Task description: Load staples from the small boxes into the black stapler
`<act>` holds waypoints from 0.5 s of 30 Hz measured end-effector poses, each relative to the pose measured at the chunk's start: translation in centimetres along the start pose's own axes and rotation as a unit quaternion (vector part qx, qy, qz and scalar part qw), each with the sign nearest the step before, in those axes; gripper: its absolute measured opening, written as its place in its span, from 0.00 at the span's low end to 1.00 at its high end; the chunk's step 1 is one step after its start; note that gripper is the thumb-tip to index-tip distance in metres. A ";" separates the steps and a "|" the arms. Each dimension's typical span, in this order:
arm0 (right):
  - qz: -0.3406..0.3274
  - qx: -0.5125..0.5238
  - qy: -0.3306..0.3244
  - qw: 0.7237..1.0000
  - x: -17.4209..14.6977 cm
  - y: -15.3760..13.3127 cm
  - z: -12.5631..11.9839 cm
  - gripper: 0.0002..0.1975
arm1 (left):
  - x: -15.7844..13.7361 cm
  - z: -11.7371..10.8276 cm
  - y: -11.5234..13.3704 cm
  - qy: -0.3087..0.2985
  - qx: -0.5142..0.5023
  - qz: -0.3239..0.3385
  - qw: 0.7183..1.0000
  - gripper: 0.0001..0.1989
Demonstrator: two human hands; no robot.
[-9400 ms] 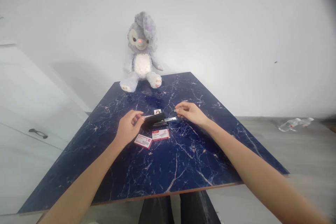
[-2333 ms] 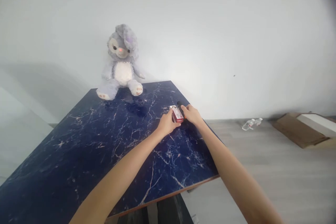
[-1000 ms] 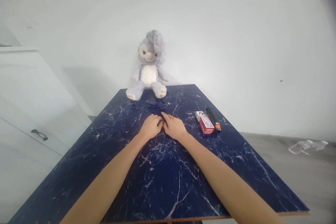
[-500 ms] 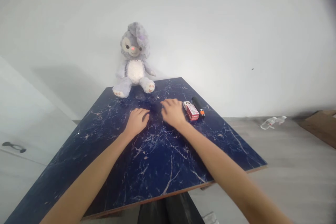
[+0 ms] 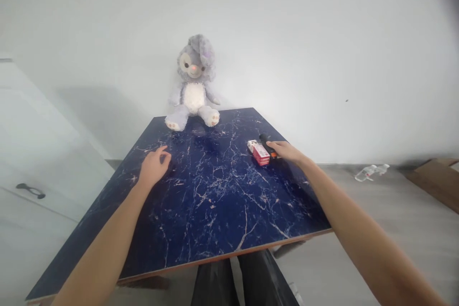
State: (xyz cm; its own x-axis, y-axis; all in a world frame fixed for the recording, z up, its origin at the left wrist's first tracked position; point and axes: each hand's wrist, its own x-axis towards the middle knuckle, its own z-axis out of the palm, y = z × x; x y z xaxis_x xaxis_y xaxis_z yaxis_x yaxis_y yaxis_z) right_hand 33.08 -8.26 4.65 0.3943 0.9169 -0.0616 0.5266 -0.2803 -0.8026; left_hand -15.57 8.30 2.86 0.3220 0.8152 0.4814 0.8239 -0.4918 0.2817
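At the right side of the blue marbled table [image 5: 211,220], my right hand [image 5: 286,151] closes around a black cylinder with orange on its near end [image 5: 264,140]. Its thumb lies over the top, and the other fingers are mostly hidden. Right beside the cylinder, on its left, sit small red-and-white boxes [image 5: 260,155]. My left hand [image 5: 155,166] hovers over or rests on the table's left part, fingers loosely bent with a gap between thumb and forefinger, holding nothing.
A grey plush rabbit [image 5: 194,91] sits at the table's far edge against the white wall [image 5: 287,48]. A white cabinet door with a dark handle [image 5: 30,190] stands at left. On the floor at right are clear plastic items [image 5: 371,172] and a cardboard box [image 5: 435,182].
My right hand has moved right, past the small boxes, and taken hold of the black cylinder. My left hand has moved left. The view has shifted slightly.
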 end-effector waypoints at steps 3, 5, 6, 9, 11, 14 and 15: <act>-0.010 0.046 -0.035 0.998 0.5 -3.4 4.9 0.22 | 0.2 0.5 0.5 -0.002 -0.024 0.013 1.000 0.28; 0.008 0.072 -0.052 0.996 0.8 -6.5 9.2 0.20 | 0.1 0.8 0.3 0.005 -0.055 -0.003 0.998 0.29; 0.009 0.080 -0.055 0.995 0.8 -8.1 11.6 0.20 | 0.1 0.9 0.1 0.009 -0.078 -0.014 0.997 0.30; 0.008 0.090 -0.029 0.996 0.4 -13.2 19.0 0.19 | -0.2 1.1 -0.7 0.020 -0.192 -0.052 0.980 0.32; 0.011 0.108 -0.011 0.994 0.1 -16.1 23.6 0.21 | -0.3 1.2 -1.3 0.030 -0.272 -0.086 0.958 0.34; 0.021 0.145 0.000 0.989 0.1 -18.9 28.7 0.21 | -0.4 1.2 -2.2 0.049 -0.319 -0.139 0.936 0.35; 0.015 0.150 -0.002 0.989 0.3 -19.3 29.6 0.20 | -0.4 1.1 -2.5 0.056 -0.319 -0.154 0.933 0.35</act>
State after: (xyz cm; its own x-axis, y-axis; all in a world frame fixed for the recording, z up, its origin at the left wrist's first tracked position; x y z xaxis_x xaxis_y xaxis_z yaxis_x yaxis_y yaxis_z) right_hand 0.69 5.82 2.56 0.4024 0.9110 -0.0902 0.2676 -0.2113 -0.9401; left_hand -17.18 9.54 1.02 0.0354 0.9286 0.3695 0.4115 -0.3504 0.8413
